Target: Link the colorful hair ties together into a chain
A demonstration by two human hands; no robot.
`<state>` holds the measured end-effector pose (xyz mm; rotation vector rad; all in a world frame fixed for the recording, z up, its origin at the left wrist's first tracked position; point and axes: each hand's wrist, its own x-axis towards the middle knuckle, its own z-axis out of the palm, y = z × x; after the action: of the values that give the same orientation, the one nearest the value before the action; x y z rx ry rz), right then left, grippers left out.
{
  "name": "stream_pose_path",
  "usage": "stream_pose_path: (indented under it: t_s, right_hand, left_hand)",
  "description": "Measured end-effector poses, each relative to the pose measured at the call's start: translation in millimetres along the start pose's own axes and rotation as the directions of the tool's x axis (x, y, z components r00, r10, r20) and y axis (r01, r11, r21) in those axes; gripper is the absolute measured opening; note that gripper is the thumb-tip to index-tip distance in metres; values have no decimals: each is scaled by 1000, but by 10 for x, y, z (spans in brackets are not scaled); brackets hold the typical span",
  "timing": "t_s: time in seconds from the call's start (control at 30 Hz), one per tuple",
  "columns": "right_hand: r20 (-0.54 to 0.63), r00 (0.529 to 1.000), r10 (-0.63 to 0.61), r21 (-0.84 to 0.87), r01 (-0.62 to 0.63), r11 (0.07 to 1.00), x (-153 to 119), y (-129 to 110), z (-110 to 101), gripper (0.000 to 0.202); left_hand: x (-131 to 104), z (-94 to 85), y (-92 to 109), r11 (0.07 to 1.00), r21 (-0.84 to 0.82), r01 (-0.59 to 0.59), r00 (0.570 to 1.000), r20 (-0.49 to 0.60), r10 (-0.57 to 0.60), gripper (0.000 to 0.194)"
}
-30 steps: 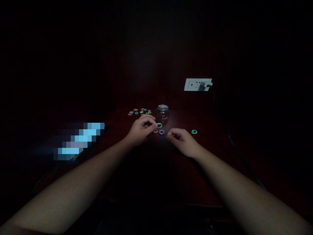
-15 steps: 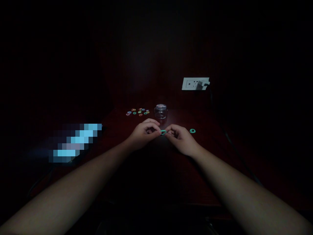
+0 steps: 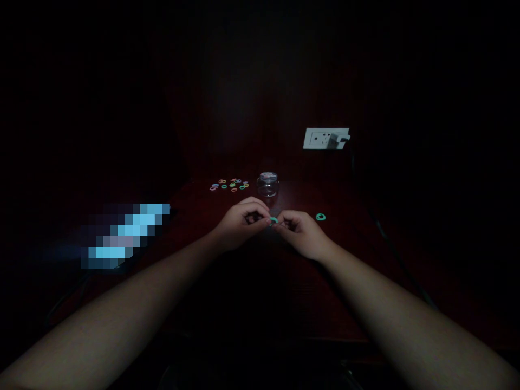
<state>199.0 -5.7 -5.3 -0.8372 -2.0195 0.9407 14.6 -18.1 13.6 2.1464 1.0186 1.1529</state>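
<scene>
Between my two hands is a small green hair tie (image 3: pixel 274 220), a thin ring. My left hand (image 3: pixel 245 221) pinches its left side between thumb and fingertips. On its right side, the thumb and index finger of my right hand (image 3: pixel 301 230) are closed on it. Just beyond the hands stands a clear jar (image 3: pixel 267 184) with a patterned lid. To the right of my right hand, another green hair tie (image 3: pixel 320 216) lies on the dark red table. Several small coloured hair ties (image 3: pixel 233 185) are scattered left of the jar.
A bright, pixelated screen (image 3: pixel 134 230) lies at the left of the table (image 3: pixel 292 287). A white wall socket (image 3: pixel 326 138) with a plug in it is at the back right. A dark cable (image 3: pixel 400 260) runs down the right side. Surroundings are very dark.
The hair tie between my hands has turned slightly and shifted a little to the right; my fingertips have moved slightly with it. The other things stay in place.
</scene>
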Motion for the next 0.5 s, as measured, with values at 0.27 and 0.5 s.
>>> stream_pose_path:
  t_s: [0.27, 0.5]
  right_hand:
    - [36, 999, -21, -57, 23, 998, -21, -52, -19, 25]
    - [14, 999, -31, -68, 32, 997, -18, -51, -29, 24]
  left_hand:
    - [-14, 28, 49, 969, -123, 216, 976, 63, -210, 19]
    - [-12, 35, 30, 966, -134, 222, 974, 72, -214, 20]
